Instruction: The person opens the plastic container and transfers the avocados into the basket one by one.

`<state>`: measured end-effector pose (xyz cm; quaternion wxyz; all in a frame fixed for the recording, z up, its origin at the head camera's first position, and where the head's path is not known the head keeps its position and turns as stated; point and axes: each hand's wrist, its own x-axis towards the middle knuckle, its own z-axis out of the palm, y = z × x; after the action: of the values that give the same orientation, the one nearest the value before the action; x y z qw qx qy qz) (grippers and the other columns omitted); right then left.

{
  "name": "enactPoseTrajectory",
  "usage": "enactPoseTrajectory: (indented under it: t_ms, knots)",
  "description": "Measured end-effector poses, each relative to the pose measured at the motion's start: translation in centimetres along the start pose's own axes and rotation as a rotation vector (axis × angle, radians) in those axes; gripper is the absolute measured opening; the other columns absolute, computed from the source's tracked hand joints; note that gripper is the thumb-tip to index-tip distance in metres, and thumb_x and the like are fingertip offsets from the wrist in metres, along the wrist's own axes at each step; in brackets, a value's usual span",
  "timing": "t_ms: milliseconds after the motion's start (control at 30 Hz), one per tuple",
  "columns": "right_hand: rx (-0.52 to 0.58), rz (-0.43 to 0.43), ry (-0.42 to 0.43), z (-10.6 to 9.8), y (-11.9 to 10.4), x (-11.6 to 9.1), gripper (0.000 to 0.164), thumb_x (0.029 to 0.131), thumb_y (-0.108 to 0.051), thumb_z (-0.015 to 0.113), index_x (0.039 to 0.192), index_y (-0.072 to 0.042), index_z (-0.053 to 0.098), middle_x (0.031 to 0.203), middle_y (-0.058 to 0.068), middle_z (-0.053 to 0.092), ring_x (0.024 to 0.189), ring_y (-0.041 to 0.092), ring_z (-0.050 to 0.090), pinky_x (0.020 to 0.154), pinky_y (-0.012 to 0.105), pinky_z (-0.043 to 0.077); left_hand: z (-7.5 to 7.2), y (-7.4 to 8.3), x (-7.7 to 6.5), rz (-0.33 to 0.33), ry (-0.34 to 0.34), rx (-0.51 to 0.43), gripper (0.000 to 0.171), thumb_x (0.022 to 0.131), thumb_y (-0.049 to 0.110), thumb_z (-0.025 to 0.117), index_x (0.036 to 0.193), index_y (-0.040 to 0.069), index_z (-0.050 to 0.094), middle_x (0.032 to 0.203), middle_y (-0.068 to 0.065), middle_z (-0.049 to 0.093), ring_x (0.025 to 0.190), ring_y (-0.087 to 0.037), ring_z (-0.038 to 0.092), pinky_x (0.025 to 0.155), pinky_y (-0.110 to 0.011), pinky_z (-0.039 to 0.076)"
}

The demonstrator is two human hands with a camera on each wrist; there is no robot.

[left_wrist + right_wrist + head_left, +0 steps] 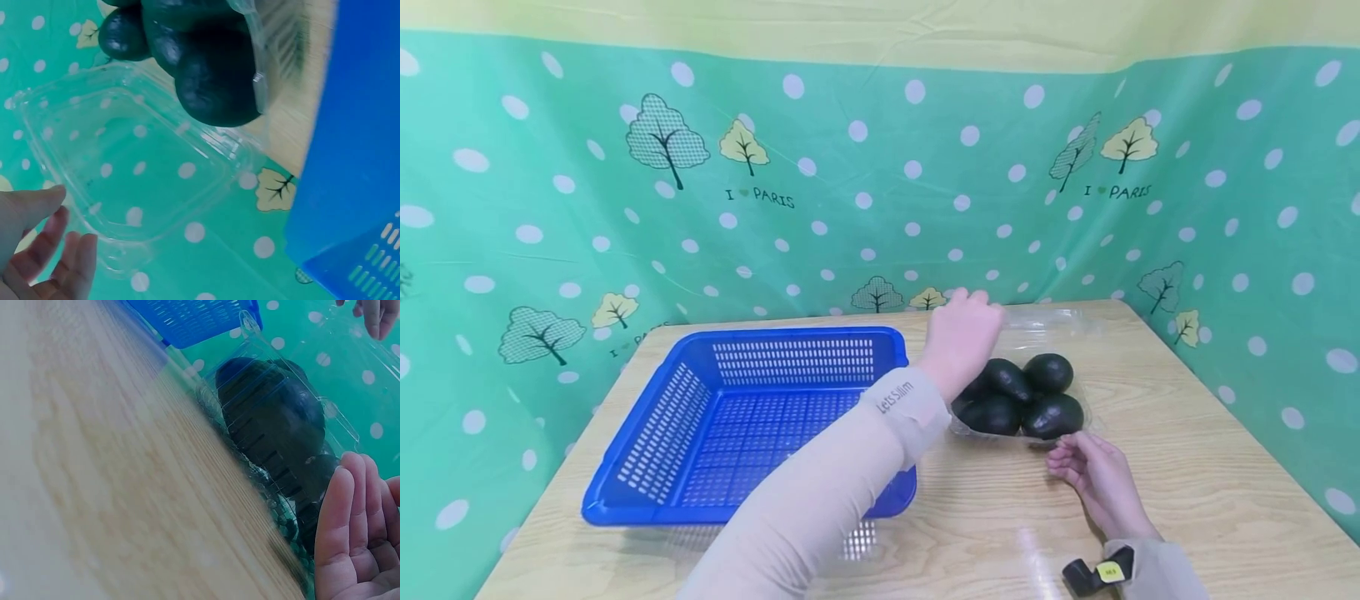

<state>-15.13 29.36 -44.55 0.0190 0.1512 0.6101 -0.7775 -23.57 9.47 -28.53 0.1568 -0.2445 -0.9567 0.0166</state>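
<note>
Several dark avocados (1051, 416) lie in a clear plastic clamshell container (983, 432) on the table. Its transparent lid (1047, 323) is tipped back behind the fruit; the left wrist view shows the same lid (137, 169) more fully. My left hand (964, 343) is raised over the container's left back side. Its fingers (81, 262) are loosely bent near the lid's edge, with nothing visible between them and the thumb. At the container's front right corner is my right hand (1101, 485); its fingers (359, 506) are nearly straight, beside the container wall. Whether they touch it I cannot tell.
A blue perforated plastic basket (891, 500) stands left of the container, with no fruit visible inside; my left forearm crosses its right front corner. A green dotted cloth (865, 167) hangs behind and beside the wooden table (1195, 450).
</note>
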Motion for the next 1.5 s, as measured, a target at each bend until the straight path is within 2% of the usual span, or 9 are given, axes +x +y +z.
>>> enactPoseTrajectory:
  t_ms: [400,633,900,1033,1267,1500]
  knots:
    - [-0.010,-0.002,0.020,-0.1,-0.1,-0.3,0.033,0.099,-0.009,0.043,0.075,-0.016,0.065,0.070,-0.004,0.065,0.067,0.009,0.064,0.069,0.024,0.058,0.7,-1.0,0.7,-0.015,0.078,-0.024,0.023,0.098,0.013,0.059,0.116,0.022,0.070,0.109,0.001,0.063,0.098,-0.017,0.051,0.071,-0.030,0.059]
    - [-0.014,-0.021,0.012,-0.2,0.0,-0.4,0.031,0.099,-0.008,0.043,0.076,-0.015,0.064,0.071,-0.004,0.065,0.067,0.009,0.064,0.068,0.024,0.057,0.7,-1.1,0.8,-0.021,0.059,-0.028,0.021,0.099,0.014,0.059,0.115,0.020,0.072,0.114,-0.001,0.061,0.102,-0.018,0.050,0.072,-0.031,0.060]
    - [0.003,-0.036,0.000,-0.2,0.1,-0.4,0.032,0.098,-0.007,0.043,0.076,-0.014,0.065,0.069,-0.004,0.064,0.066,0.009,0.064,0.066,0.024,0.057,0.8,-1.4,1.2,-0.033,0.030,-0.031,0.026,0.101,0.019,0.051,0.120,0.016,0.068,0.118,-0.003,0.056,0.104,-0.019,0.045,0.070,-0.029,0.058]
    - [0.001,-0.046,-0.004,-0.2,0.2,-0.4,0.033,0.098,-0.006,0.042,0.076,-0.014,0.065,0.069,-0.004,0.064,0.065,0.009,0.064,0.066,0.024,0.057,0.9,-1.5,1.4,-0.037,0.007,-0.030,0.031,0.101,0.022,0.050,0.128,0.014,0.064,0.121,-0.003,0.054,0.106,-0.019,0.045,0.070,-0.029,0.056]
    - [0.006,-0.048,-0.003,-0.2,0.1,-0.5,0.032,0.098,-0.007,0.043,0.075,-0.014,0.065,0.069,-0.004,0.064,0.065,0.009,0.063,0.066,0.024,0.057,1.1,-1.7,1.7,-0.040,-0.016,-0.013,0.045,0.101,0.024,0.050,0.145,0.013,0.049,0.137,-0.004,0.049,0.120,-0.021,0.044,0.086,-0.032,0.054]
    - [0.029,-0.060,-0.013,-0.2,0.3,-0.5,0.033,0.098,-0.006,0.042,0.075,-0.014,0.065,0.069,-0.004,0.064,0.065,0.009,0.064,0.065,0.024,0.057,1.8,-2.2,1.8,-0.061,-0.022,-0.068,0.047,0.102,0.028,0.048,0.146,0.014,0.046,0.150,-0.007,0.039,0.136,-0.031,0.035,0.102,-0.039,0.049]
